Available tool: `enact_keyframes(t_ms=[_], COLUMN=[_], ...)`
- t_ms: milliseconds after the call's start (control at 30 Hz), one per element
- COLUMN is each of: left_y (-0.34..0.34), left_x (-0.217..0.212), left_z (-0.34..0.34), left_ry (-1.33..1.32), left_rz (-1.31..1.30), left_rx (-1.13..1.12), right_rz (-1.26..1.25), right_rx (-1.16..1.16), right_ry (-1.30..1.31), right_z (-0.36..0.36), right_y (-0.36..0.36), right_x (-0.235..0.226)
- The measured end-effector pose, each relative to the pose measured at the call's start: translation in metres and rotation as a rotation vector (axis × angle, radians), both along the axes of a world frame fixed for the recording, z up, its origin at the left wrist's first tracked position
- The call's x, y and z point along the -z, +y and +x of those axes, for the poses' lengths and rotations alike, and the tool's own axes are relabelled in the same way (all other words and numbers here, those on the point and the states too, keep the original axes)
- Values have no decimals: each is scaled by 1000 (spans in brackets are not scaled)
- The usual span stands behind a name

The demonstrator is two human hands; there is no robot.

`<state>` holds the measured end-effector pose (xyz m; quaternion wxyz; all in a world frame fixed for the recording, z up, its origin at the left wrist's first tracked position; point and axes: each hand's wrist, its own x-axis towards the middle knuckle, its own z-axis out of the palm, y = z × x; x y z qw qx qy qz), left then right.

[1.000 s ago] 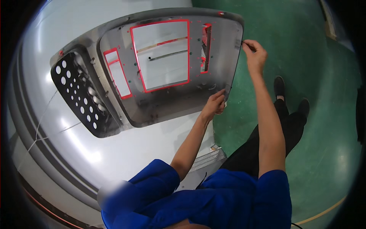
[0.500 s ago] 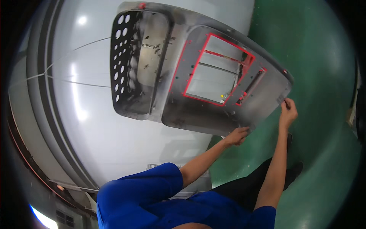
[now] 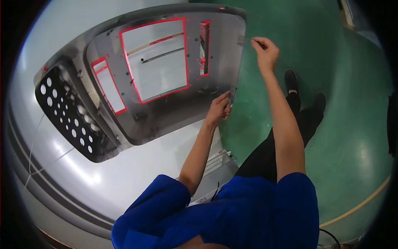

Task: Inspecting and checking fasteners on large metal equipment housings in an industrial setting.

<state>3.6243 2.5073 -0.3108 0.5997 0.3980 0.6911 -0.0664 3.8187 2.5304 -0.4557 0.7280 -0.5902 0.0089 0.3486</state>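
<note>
Red edging [image 3: 186, 52] already lines the grey panel [image 3: 193, 58] ahead; what's left, can't tell. Left hand [image 3: 219, 110] at its near-right corner, fingers curled, grip unclear; right hand [image 3: 266, 53] pinched narrow, just off it, contents unclear.

Industrial workshop, glossy green floor [image 3: 352, 137], yellow floor line [image 3: 360, 206], large pierced grey panel [image 3: 161, 110]

Fair indoor light, glare at left, black fisheye rim.
On my feed, bright streaks burn across the glossy white surface [image 3: 137, 170], while the green floor [image 3: 344, 137] returns a softer sheen. The grey panel [image 3: 166, 110] sits dimmer. I see the yellow line [image 3: 360, 205] bend near the rim, and fine detail looks slightly soft.
</note>
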Motion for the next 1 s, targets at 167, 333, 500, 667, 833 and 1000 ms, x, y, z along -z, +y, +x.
enact_keyframes(t_ms=[167,333,500,667,833,1000], left_y=[0,0,2,-4,-4,0], left_x=[3,3,-2,-2,-6,-8], left_z=[2,-2,-3,-2,4,6], left_ry=[-3,33,4,21,6,-41], left_rz=[-31,-24,-34,-39,-32,-2], left_rx=[-4,-15,9,-4,26,33], right_rz=[96,51,80,49,-33,-91], right_rx=[-52,-63,-46,-16,-117,-219], right_ry=[107,40,-8,-208,-197,-269], right_z=[-4,0,-4,-4,-4,13], right_y=[1,-4,-2,-1,4,8], right_x=[0,-7,-18,-8,-5,-8])
